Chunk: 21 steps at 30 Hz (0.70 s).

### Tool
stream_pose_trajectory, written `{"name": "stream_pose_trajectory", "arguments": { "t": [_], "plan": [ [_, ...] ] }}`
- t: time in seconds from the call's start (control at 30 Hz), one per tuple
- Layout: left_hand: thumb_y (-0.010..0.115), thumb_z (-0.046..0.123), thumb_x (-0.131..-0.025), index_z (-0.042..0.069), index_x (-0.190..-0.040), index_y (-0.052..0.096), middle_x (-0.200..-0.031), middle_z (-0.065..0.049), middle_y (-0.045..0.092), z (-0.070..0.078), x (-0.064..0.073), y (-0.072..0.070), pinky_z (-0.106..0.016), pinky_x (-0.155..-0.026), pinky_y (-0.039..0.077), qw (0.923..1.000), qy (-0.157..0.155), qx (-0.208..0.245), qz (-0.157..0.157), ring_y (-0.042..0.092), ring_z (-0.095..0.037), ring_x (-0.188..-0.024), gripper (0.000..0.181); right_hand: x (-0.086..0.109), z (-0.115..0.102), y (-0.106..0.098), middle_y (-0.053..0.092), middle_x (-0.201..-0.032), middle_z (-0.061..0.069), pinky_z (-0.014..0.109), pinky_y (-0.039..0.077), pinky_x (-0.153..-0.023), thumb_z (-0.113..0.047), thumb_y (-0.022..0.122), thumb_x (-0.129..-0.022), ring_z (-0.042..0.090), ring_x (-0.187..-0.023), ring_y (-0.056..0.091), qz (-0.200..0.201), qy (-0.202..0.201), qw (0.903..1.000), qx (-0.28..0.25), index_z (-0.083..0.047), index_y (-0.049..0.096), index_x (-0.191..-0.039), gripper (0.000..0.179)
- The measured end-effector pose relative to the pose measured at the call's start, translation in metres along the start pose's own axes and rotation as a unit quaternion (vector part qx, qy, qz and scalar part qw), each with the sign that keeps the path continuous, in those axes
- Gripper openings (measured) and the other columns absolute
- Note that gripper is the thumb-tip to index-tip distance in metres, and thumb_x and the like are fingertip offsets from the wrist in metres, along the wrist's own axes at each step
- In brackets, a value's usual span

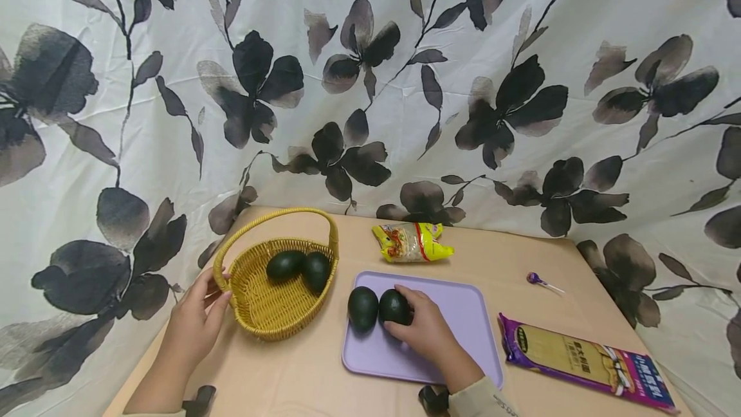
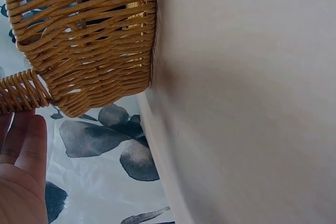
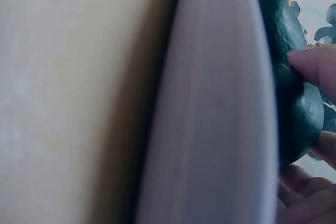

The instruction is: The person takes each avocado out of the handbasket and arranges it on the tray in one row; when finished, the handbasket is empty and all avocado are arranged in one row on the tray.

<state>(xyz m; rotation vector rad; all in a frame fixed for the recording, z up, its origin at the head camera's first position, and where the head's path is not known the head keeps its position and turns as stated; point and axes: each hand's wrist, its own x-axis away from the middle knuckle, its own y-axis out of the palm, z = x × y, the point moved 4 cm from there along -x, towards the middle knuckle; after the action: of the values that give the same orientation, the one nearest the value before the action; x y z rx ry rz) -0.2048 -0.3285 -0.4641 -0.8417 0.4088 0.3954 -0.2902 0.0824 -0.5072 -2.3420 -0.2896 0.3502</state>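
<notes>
At the left of the head view, my left hand (image 1: pixel 193 320) holds the yellow wicker basket (image 1: pixel 272 324) where its handle meets the rim, thumb in front and fingers behind. The left wrist view has those fingers (image 2: pixel 32 148) up against the woven handle base. Two dark green avocados (image 1: pixel 285 266) lie inside the basket. On the lilac tray (image 1: pixel 463 333) my right hand (image 1: pixel 425 327) grips an avocado (image 1: pixel 393 307) between thumb and fingers. A second avocado (image 1: pixel 363 309) sits right beside it, to its left. Both show past the tray edge in the right wrist view.
Behind the tray lies a yellow food packet (image 1: pixel 412 242). A purple-wrapped lollipop (image 1: pixel 543 282) and a long purple pasta packet (image 1: pixel 587 359) are to the right. A floral cloth (image 1: pixel 405 114) hangs along the table's back edge.
</notes>
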Motion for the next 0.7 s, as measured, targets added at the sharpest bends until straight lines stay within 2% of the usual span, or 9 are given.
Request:
{"name": "stream_pose_trajectory", "arguments": {
  "t": [0.27,0.4,0.7],
  "plan": [
    [0.066,0.007,-0.1,0.003,-0.146,0.044,-0.13,-0.018,0.062,-0.001,0.0,-0.001,-0.004,-0.1,0.043,1.0,-0.005,-0.001,0.001,0.064,-0.042,-0.121,0.051,-0.004,0.001,0.004,0.064,-0.13,0.01,0.05,0.056,-0.099,-0.045,0.091,-0.074,0.027,-0.117,0.061,0.012,0.018,0.9994,0.027,-0.013,0.059,-0.14,0.08],
    [0.066,0.007,-0.1,0.002,-0.146,0.045,-0.131,-0.019,0.062,-0.002,0.0,0.001,-0.008,-0.101,0.045,1.0,-0.006,0.0,-0.001,0.064,-0.042,-0.121,0.051,-0.001,0.001,0.003,0.063,-0.134,0.011,0.053,0.055,-0.102,-0.048,0.087,-0.078,0.029,-0.121,0.06,0.005,0.027,0.9992,0.03,-0.013,0.057,-0.143,0.08],
    [0.065,0.006,-0.1,0.002,-0.145,0.045,-0.131,-0.019,0.062,-0.001,0.0,0.0,-0.008,-0.101,0.045,1.0,-0.002,-0.006,0.001,0.064,-0.042,-0.12,0.05,0.002,-0.006,-0.009,0.065,-0.129,0.014,0.04,0.062,-0.089,-0.033,0.085,-0.082,0.02,-0.1,0.069,0.021,0.014,0.9996,0.01,-0.008,0.059,-0.141,0.069]
  ]
}}
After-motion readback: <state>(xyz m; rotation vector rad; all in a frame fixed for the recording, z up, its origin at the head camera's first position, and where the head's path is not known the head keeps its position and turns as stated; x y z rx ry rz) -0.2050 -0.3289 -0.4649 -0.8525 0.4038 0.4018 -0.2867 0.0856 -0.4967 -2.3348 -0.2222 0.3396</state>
